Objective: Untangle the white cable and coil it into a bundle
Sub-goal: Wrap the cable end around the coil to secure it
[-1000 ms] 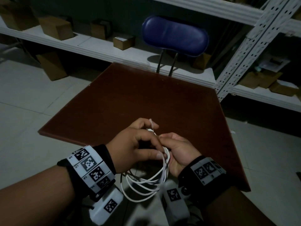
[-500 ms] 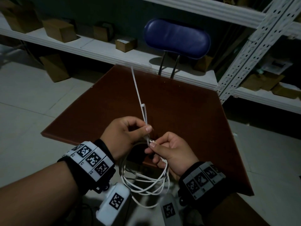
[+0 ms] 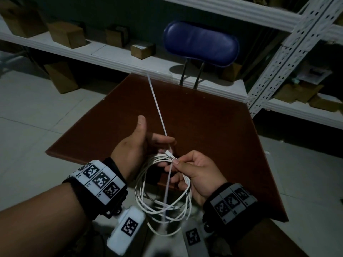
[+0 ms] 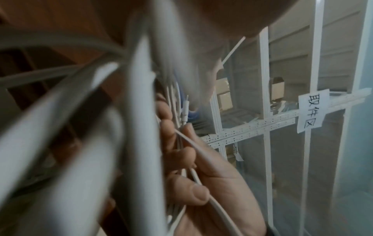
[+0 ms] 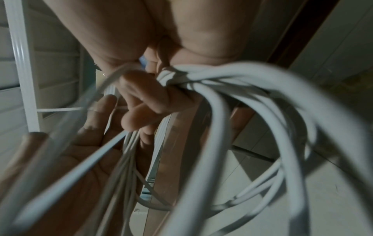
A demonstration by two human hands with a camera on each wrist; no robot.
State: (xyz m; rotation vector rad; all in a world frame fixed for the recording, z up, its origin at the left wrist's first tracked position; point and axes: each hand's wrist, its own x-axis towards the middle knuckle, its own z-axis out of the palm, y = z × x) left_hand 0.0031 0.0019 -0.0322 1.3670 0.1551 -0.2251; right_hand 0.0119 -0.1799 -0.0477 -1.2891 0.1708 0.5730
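The white cable (image 3: 137, 190) hangs as a coil of several loops between my hands, above the near edge of the brown table (image 3: 204, 117). My right hand (image 3: 196, 169) pinches the top of the coil beside a small white connector (image 3: 169, 153). A thin white strip (image 3: 157, 106) runs from far up over the table down through the coil. My left hand (image 3: 141, 145) is beside the coil with thumb raised and fingers straight, gripping nothing. The right wrist view shows that open left palm (image 5: 84, 143) behind the strip, and the cable (image 5: 222, 103) bunched under my right fingers (image 5: 145, 95).
A blue chair (image 3: 200, 43) stands at the table's far edge. White metal shelving (image 3: 111, 54) with cardboard boxes (image 3: 66, 34) runs behind it, and a perforated upright (image 3: 278, 60) is at the right. Pale tiled floor surrounds the table.
My left hand has let go of the strip and opened, thumb lifting. The right hand keeps its pinch. More of the strip now reaches up and away over the table.
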